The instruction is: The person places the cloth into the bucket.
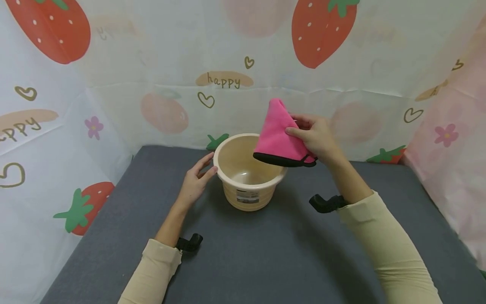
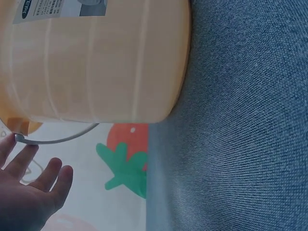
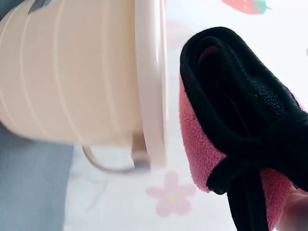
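A cream plastic bucket (image 1: 248, 192) stands upright on the grey cloth, a printed label on its front. My left hand (image 1: 195, 181) is at the bucket's left rim, fingers spread and fairly straight; the left wrist view shows its fingertips (image 2: 30, 150) by the thin handle (image 2: 62, 141). Above the right side of the rim, my right hand (image 1: 315, 137) pinches a pink cloth cap (image 1: 279, 135) between thumb and fingers. The cap hangs with its point up and its black-edged opening down. A black bow (image 3: 260, 151) on that edge shows in the right wrist view.
The grey cloth-covered table (image 1: 250, 257) lies under everything. A white backdrop (image 1: 182, 50) printed with strawberries, hearts and words rises behind the bucket and along both sides. A black camera mount (image 1: 326, 204) sticks out from the right wrist, another mount (image 1: 190, 243) from the left.
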The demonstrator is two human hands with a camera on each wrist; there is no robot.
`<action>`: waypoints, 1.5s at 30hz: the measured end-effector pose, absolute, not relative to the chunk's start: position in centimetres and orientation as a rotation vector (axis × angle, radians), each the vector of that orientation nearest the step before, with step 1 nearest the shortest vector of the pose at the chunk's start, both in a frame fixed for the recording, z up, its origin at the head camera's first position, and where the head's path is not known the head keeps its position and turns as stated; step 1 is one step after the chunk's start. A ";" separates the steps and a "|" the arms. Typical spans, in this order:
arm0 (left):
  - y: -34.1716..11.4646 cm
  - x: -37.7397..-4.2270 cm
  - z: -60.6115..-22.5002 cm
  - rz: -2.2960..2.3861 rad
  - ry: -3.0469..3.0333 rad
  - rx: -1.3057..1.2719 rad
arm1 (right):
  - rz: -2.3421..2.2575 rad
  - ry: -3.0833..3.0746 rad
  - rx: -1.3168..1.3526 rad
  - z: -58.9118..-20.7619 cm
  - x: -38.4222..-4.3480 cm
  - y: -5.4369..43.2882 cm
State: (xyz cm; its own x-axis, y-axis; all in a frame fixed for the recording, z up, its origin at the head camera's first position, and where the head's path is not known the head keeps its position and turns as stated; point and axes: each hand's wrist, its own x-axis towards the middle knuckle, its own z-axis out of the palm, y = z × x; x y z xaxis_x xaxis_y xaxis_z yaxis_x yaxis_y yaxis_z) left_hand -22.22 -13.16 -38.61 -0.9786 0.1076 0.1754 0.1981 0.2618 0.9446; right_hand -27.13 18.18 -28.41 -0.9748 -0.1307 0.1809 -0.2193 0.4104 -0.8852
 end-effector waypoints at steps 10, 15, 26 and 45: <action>-13.1 -22.1 -38.5 -1.830 -2.437 -0.287 | 1.655 -2.527 0.388 -30.2 -28.7 13.5; -13.4 -23.4 -40.3 -1.823 -2.431 -0.292 | 1.682 -2.557 0.421 -30.9 -29.2 11.9; -13.8 -24.5 -42.0 -1.814 -2.393 -0.300 | 1.490 -2.906 0.409 -33.3 -30.1 10.5; -13.0 -22.3 -38.8 -1.822 -2.433 -0.283 | 0.941 -3.292 0.602 -34.5 -30.1 9.6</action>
